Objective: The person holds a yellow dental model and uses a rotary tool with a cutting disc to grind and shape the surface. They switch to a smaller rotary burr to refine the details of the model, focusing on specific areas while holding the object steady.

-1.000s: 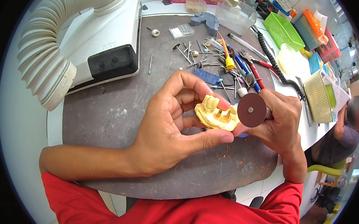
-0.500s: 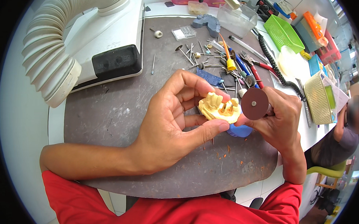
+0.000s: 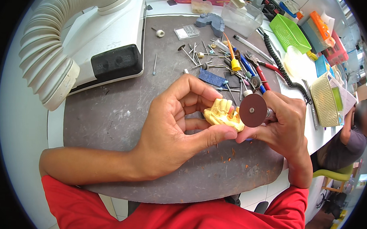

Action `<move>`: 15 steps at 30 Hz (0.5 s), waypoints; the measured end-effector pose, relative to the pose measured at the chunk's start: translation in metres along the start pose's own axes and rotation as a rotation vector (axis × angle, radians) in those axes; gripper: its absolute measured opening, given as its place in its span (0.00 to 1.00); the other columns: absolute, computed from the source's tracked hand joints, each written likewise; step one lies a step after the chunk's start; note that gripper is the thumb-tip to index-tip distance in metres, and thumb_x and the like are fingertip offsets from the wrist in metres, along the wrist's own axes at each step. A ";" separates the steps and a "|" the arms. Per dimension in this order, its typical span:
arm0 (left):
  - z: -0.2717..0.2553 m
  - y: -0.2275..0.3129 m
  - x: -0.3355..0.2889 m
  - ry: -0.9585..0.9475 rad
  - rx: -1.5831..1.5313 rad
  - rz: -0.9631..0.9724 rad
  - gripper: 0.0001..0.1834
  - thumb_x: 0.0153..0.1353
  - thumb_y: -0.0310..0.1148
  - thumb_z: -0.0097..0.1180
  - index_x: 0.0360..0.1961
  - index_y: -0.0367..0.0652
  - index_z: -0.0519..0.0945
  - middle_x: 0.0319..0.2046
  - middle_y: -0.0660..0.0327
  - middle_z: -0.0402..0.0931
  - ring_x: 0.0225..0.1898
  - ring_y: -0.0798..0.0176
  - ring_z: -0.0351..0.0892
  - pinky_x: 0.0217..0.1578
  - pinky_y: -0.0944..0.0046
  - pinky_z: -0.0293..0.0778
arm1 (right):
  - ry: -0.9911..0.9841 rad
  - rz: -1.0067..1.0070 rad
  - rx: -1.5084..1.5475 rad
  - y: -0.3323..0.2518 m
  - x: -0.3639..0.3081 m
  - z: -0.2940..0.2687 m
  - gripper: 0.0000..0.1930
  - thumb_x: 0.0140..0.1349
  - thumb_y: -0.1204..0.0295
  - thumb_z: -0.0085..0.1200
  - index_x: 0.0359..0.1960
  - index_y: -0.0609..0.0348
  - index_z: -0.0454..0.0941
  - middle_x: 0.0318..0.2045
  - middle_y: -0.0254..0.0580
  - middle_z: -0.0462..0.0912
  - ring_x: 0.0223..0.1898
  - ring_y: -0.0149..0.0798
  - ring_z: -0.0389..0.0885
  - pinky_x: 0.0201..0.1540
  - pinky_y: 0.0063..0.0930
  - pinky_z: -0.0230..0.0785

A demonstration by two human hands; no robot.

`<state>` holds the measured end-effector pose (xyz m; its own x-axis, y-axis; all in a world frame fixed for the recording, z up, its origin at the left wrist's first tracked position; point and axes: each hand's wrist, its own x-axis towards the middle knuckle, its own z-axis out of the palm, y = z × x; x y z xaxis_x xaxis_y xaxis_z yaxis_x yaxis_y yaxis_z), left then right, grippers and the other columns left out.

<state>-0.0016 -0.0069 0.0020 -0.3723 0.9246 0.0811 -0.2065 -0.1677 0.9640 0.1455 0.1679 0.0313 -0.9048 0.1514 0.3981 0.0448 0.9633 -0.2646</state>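
Note:
My left hand (image 3: 166,129) pinches a yellow dental model (image 3: 219,116) between its thumb and fingers, above the grey work mat. Several teeth stand up from the model's far left part. My right hand (image 3: 288,123) grips a rotary handpiece (image 3: 270,114), mostly hidden by the fingers. A round dark-brown disc (image 3: 252,117) is fitted on its tip. From this view the disc overlaps the model's right end; I cannot tell whether they touch. My right thumb reaches to the model's lower right edge.
Burs and mounted bits lie beyond my hands, near red-handled pliers (image 3: 266,65) and a yellow-based orange tip (image 3: 235,64). A white extraction hose (image 3: 44,58) stands at left. Green (image 3: 290,34) and cream baskets (image 3: 326,99) line the right. A seated person (image 3: 342,145) is farther right.
The disc has moved left and slightly down, over the model's right end. The model has turned and tilted a little in my left hand. The blue round object beneath is now mostly hidden.

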 end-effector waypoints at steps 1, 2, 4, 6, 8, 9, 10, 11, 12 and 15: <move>0.000 0.000 0.000 -0.001 0.004 0.005 0.25 0.51 0.17 0.67 0.46 0.38 0.67 0.46 0.55 0.73 0.54 0.62 0.75 0.54 0.62 0.79 | -0.013 0.000 -0.010 -0.001 0.001 -0.001 0.33 0.33 0.43 0.72 0.17 0.57 0.65 0.11 0.34 0.66 0.12 0.34 0.66 0.15 0.27 0.59; 0.000 -0.001 0.000 -0.003 0.005 0.012 0.25 0.51 0.16 0.67 0.46 0.38 0.67 0.46 0.55 0.73 0.54 0.62 0.75 0.54 0.63 0.79 | -0.025 0.000 -0.021 -0.002 0.001 -0.002 0.33 0.33 0.43 0.72 0.16 0.57 0.65 0.11 0.34 0.66 0.12 0.35 0.66 0.15 0.28 0.59; -0.001 -0.002 0.000 -0.008 0.008 0.026 0.25 0.50 0.16 0.67 0.46 0.38 0.67 0.46 0.56 0.73 0.54 0.62 0.75 0.54 0.63 0.80 | -0.042 0.001 -0.031 -0.001 0.001 -0.002 0.33 0.34 0.43 0.71 0.16 0.57 0.64 0.11 0.35 0.66 0.12 0.35 0.66 0.15 0.28 0.59; -0.001 -0.003 0.000 -0.009 0.010 0.030 0.25 0.50 0.16 0.67 0.45 0.38 0.67 0.45 0.56 0.73 0.54 0.62 0.75 0.53 0.63 0.80 | -0.052 0.004 -0.028 0.000 0.001 -0.001 0.33 0.34 0.43 0.71 0.16 0.57 0.64 0.11 0.35 0.66 0.12 0.36 0.66 0.15 0.29 0.59; -0.001 -0.004 0.000 -0.008 0.008 0.033 0.25 0.50 0.16 0.68 0.45 0.39 0.67 0.45 0.56 0.73 0.54 0.62 0.75 0.53 0.63 0.80 | -0.051 -0.003 -0.031 -0.001 0.001 -0.001 0.33 0.34 0.43 0.71 0.17 0.57 0.64 0.12 0.35 0.66 0.12 0.36 0.67 0.15 0.29 0.59; -0.001 -0.004 0.000 -0.008 0.006 0.034 0.25 0.49 0.16 0.68 0.45 0.39 0.67 0.45 0.56 0.73 0.54 0.63 0.75 0.53 0.63 0.80 | -0.051 -0.007 -0.032 -0.001 0.001 -0.001 0.33 0.34 0.43 0.71 0.17 0.57 0.64 0.12 0.35 0.66 0.12 0.36 0.67 0.15 0.29 0.59; -0.001 -0.005 0.000 -0.008 0.003 0.034 0.25 0.49 0.16 0.68 0.45 0.39 0.67 0.46 0.56 0.73 0.54 0.63 0.75 0.53 0.64 0.81 | -0.053 -0.002 -0.026 -0.001 0.001 -0.001 0.33 0.34 0.43 0.71 0.17 0.57 0.64 0.12 0.35 0.66 0.12 0.37 0.67 0.16 0.29 0.59; -0.001 -0.005 0.000 -0.007 0.008 0.035 0.25 0.49 0.16 0.68 0.45 0.39 0.67 0.46 0.56 0.72 0.54 0.63 0.75 0.52 0.64 0.81 | -0.055 0.003 -0.021 -0.001 0.001 0.000 0.33 0.34 0.43 0.71 0.17 0.57 0.64 0.12 0.35 0.66 0.12 0.37 0.67 0.16 0.29 0.59; -0.001 -0.004 0.000 -0.006 0.013 0.035 0.25 0.49 0.16 0.68 0.45 0.39 0.67 0.46 0.56 0.72 0.54 0.63 0.75 0.52 0.64 0.81 | -0.056 0.007 -0.015 -0.001 0.000 0.000 0.33 0.34 0.43 0.71 0.17 0.57 0.64 0.12 0.35 0.66 0.12 0.37 0.67 0.16 0.29 0.59; 0.000 -0.003 0.000 -0.005 0.022 0.037 0.25 0.49 0.16 0.68 0.45 0.39 0.67 0.46 0.57 0.72 0.54 0.63 0.75 0.52 0.64 0.81 | -0.060 -0.001 -0.020 -0.001 0.001 0.000 0.33 0.34 0.43 0.71 0.17 0.57 0.64 0.12 0.35 0.67 0.12 0.37 0.68 0.16 0.30 0.59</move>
<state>-0.0010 -0.0067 -0.0010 -0.3743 0.9198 0.1178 -0.1731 -0.1941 0.9656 0.1447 0.1671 0.0323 -0.9286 0.1377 0.3447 0.0520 0.9677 -0.2467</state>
